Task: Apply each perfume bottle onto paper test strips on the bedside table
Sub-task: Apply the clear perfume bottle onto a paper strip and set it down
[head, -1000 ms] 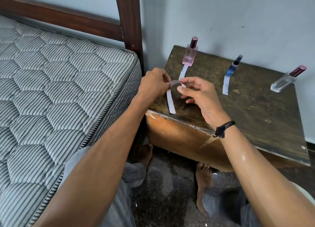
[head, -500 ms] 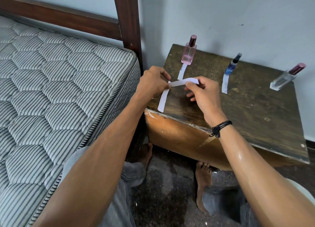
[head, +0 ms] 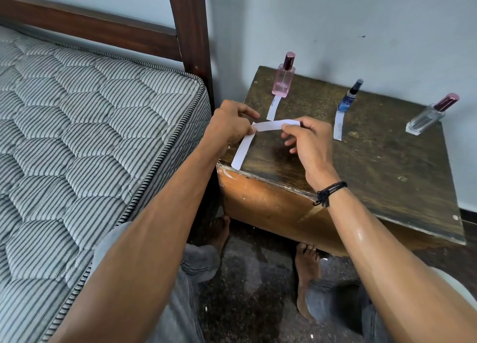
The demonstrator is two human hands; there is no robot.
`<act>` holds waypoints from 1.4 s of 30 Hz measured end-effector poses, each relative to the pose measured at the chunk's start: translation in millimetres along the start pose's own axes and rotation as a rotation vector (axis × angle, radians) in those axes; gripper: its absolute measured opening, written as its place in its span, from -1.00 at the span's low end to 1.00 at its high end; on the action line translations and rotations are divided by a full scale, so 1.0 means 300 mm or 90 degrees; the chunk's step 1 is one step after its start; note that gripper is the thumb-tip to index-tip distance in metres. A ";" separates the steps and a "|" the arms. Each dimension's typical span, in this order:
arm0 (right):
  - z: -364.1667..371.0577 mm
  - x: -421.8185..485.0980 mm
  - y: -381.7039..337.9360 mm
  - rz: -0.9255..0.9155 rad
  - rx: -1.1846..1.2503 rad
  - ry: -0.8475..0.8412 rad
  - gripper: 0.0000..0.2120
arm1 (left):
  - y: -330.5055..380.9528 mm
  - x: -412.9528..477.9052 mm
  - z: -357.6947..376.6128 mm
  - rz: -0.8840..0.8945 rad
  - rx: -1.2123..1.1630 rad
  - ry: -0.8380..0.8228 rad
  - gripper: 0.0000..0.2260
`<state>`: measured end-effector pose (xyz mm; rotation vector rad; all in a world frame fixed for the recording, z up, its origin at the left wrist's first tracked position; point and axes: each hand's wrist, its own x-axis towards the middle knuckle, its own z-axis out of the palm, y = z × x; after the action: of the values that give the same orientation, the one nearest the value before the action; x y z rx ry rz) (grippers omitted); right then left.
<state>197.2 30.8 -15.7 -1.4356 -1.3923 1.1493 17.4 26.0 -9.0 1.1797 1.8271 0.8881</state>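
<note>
- The bedside table (head: 374,167) stands against the wall; clock directions here are read on its top, with 12 o'clock toward the wall.
- The left hand (head: 232,126) hovers at about 9 o'clock, fingers curled, pinching one end of the held strip (head: 276,125).
- The right hand (head: 309,144) is at 3 o'clock from the left one. Its thumb and forefinger pinch the other end of the strip, and its other fingers are loosely spread.
- The held strip spans level between both hands, above the table top.
- A hanging strip (head: 242,149) runs from the left hand toward 7 o'clock, down to the table's front corner. I cannot tell whether it is a separate piece.
- The pink bottle (head: 282,81) stands at 11 o'clock, with the left laid strip (head: 273,108) flat at its 6 o'clock, touching its base.
- The blue bottle (head: 348,100) is at 12 o'clock, with the middle laid strip (head: 338,126) at its 6 o'clock.
- The clear bottle (head: 428,118), with a maroon cap, is at 2 o'clock.
- A striped mattress (head: 90,123) lies at 9 o'clock from the table.
</note>
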 end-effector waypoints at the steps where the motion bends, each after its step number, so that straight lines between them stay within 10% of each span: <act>1: -0.001 0.000 0.001 0.008 0.010 0.005 -0.92 | -0.003 0.000 -0.002 -0.001 -0.002 0.009 -0.74; 11: -0.129 0.065 -0.032 0.069 0.176 0.137 -0.90 | -0.007 0.021 -0.093 -0.028 -0.125 0.108 -0.81; 23: -0.173 0.058 -0.026 -0.019 0.051 0.092 -0.93 | -0.014 0.018 -0.033 0.000 0.135 0.077 -0.88; 42: -0.593 0.042 0.041 -0.233 -0.557 -0.013 -0.81 | 0.171 -0.044 0.172 0.133 0.256 0.020 -0.92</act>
<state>371.8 50.0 17.2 -1.6123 -2.2050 0.2995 86.6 37.7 14.5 1.6376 1.9915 0.6692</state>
